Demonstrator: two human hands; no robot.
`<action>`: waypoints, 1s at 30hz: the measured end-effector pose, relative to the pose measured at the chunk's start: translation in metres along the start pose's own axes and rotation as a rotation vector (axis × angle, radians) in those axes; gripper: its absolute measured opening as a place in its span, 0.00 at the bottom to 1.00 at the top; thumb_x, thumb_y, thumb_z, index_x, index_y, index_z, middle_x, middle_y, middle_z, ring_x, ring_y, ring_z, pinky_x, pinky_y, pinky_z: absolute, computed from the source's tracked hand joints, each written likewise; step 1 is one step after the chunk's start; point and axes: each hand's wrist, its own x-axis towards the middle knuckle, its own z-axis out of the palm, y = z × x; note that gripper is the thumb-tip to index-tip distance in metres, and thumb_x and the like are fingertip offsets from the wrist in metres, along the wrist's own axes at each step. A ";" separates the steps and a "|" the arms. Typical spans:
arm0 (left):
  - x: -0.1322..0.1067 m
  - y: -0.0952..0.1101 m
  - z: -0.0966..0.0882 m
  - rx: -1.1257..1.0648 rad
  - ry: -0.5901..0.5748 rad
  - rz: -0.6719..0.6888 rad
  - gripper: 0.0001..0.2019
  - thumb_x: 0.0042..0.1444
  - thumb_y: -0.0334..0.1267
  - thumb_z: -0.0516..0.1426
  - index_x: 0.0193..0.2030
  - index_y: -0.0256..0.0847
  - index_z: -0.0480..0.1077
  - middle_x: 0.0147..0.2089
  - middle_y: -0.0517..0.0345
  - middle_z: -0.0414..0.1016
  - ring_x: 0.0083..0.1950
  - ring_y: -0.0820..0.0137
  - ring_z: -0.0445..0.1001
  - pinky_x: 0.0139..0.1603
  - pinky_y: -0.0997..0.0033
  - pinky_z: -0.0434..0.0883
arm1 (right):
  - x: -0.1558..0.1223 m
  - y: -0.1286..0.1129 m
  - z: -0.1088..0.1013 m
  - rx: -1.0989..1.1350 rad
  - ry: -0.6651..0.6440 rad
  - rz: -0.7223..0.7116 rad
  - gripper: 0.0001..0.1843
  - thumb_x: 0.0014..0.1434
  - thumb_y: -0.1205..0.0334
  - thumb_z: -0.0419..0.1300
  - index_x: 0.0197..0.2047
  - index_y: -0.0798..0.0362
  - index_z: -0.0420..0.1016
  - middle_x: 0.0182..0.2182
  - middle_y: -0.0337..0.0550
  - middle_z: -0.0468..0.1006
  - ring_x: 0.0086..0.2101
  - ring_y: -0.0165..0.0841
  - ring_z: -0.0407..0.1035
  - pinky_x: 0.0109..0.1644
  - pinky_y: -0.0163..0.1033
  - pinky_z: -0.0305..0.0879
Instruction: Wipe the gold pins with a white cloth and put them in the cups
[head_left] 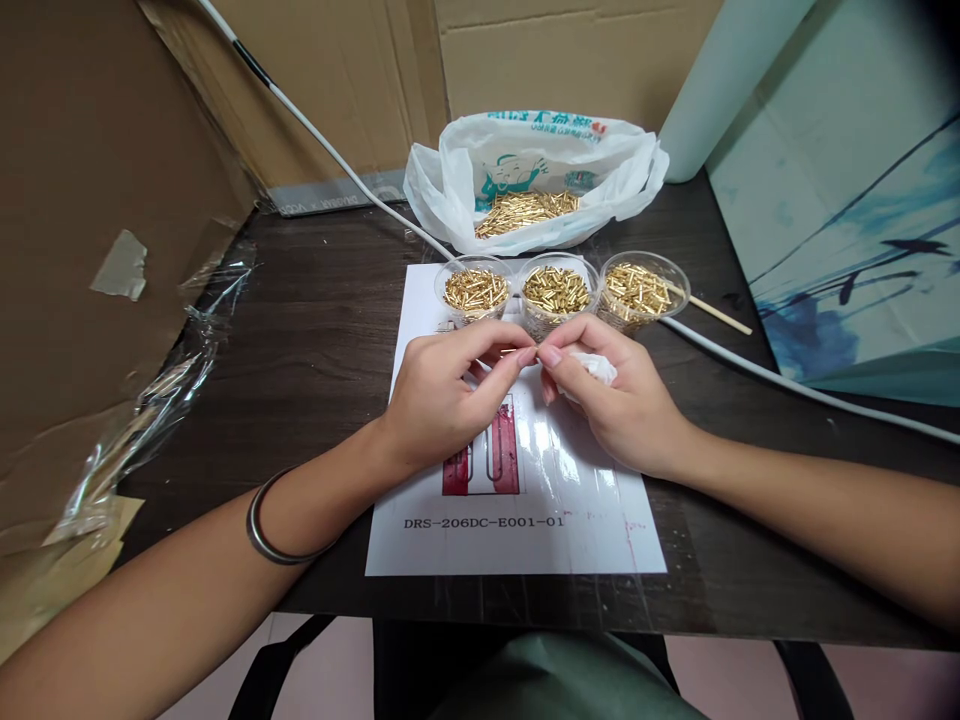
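My left hand (457, 390) is closed in a pinch around a thin gold metal pin (509, 350), whose end shows between the fingers. Its fingertips meet those of my right hand (611, 395) over the printed sheet (600, 535). The right thumb and forefinger are pressed together; whatever lies between their tips is too small to make out. A crumpled white tissue (600, 368) is tucked in the right palm. Just beyond the fingers stand three clear plastic cups of small gold pins: a left cup (475, 292), a middle cup (556, 292) and a right cup (637, 292).
Behind the cups sits an open white plastic bag (626, 190) with many gold pins inside. A wooden stick (720, 314) pokes out by the right cup. A white cable (810, 385) crosses the dark table (300, 300). Cardboard walls (337, 90) border the back and left.
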 end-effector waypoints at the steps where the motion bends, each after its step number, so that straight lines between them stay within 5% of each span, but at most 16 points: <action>1: 0.000 0.000 0.000 -0.005 0.001 -0.012 0.05 0.54 0.33 0.57 0.37 0.38 0.72 0.32 0.60 0.76 0.30 0.77 0.73 0.31 0.78 0.71 | 0.000 0.000 0.000 -0.002 0.001 0.010 0.08 0.58 0.57 0.55 0.35 0.52 0.65 0.25 0.36 0.69 0.26 0.25 0.61 0.29 0.34 0.55; 5: 0.000 0.002 0.000 -0.046 0.012 -0.046 0.04 0.53 0.32 0.57 0.36 0.37 0.71 0.31 0.60 0.75 0.30 0.77 0.73 0.29 0.79 0.70 | -0.001 0.002 0.000 0.002 0.010 0.024 0.10 0.56 0.55 0.58 0.37 0.52 0.66 0.32 0.38 0.69 0.26 0.23 0.59 0.27 0.32 0.53; 10: 0.000 0.004 -0.001 -0.063 0.009 -0.056 0.04 0.52 0.32 0.57 0.35 0.35 0.71 0.31 0.59 0.75 0.29 0.77 0.72 0.29 0.79 0.70 | -0.002 0.004 -0.003 0.195 -0.032 0.044 0.19 0.63 0.51 0.45 0.36 0.54 0.69 0.29 0.40 0.68 0.21 0.23 0.58 0.21 0.33 0.53; 12: 0.000 0.004 -0.002 -0.072 0.007 -0.058 0.04 0.52 0.32 0.57 0.35 0.35 0.71 0.30 0.59 0.75 0.29 0.77 0.72 0.29 0.78 0.70 | -0.002 0.004 -0.004 0.231 -0.028 0.055 0.16 0.63 0.53 0.47 0.36 0.54 0.70 0.29 0.39 0.68 0.20 0.23 0.59 0.21 0.33 0.54; 14: -0.001 0.004 -0.002 -0.106 0.010 -0.063 0.04 0.52 0.31 0.57 0.35 0.35 0.71 0.31 0.58 0.75 0.30 0.76 0.73 0.30 0.78 0.71 | -0.003 0.004 -0.004 0.222 -0.008 0.043 0.10 0.60 0.59 0.53 0.42 0.53 0.70 0.32 0.39 0.71 0.24 0.23 0.62 0.25 0.33 0.59; 17: -0.002 0.004 -0.002 -0.174 0.010 -0.085 0.04 0.53 0.31 0.58 0.36 0.34 0.70 0.31 0.57 0.74 0.30 0.76 0.73 0.30 0.77 0.72 | -0.003 0.002 -0.003 0.157 0.015 -0.061 0.17 0.56 0.66 0.58 0.49 0.54 0.68 0.40 0.43 0.73 0.38 0.28 0.67 0.42 0.36 0.65; 20: -0.002 0.003 -0.002 -0.214 0.006 -0.098 0.04 0.53 0.31 0.58 0.36 0.34 0.70 0.32 0.57 0.74 0.31 0.75 0.74 0.30 0.77 0.72 | -0.001 0.000 -0.002 0.080 0.017 -0.146 0.18 0.52 0.69 0.61 0.47 0.59 0.70 0.44 0.47 0.72 0.48 0.33 0.65 0.56 0.42 0.59; 23: -0.002 0.004 -0.001 -0.228 0.018 -0.086 0.04 0.52 0.30 0.58 0.36 0.34 0.70 0.32 0.57 0.74 0.31 0.75 0.74 0.31 0.78 0.73 | 0.000 -0.001 0.000 0.077 0.006 -0.114 0.15 0.51 0.69 0.61 0.44 0.60 0.72 0.46 0.50 0.72 0.50 0.35 0.65 0.59 0.45 0.58; 25: -0.002 0.004 -0.001 -0.249 0.030 -0.073 0.03 0.52 0.29 0.58 0.36 0.34 0.70 0.31 0.58 0.74 0.31 0.76 0.75 0.31 0.79 0.73 | 0.000 -0.001 0.001 0.134 0.024 -0.060 0.13 0.53 0.67 0.60 0.43 0.59 0.72 0.46 0.49 0.72 0.48 0.34 0.67 0.55 0.45 0.63; 30: -0.001 0.004 -0.001 -0.271 0.051 -0.086 0.03 0.53 0.30 0.57 0.36 0.35 0.69 0.31 0.58 0.74 0.31 0.76 0.75 0.30 0.79 0.73 | -0.002 -0.002 0.005 0.323 -0.028 0.099 0.12 0.60 0.58 0.53 0.46 0.52 0.65 0.31 0.40 0.73 0.27 0.30 0.71 0.27 0.40 0.73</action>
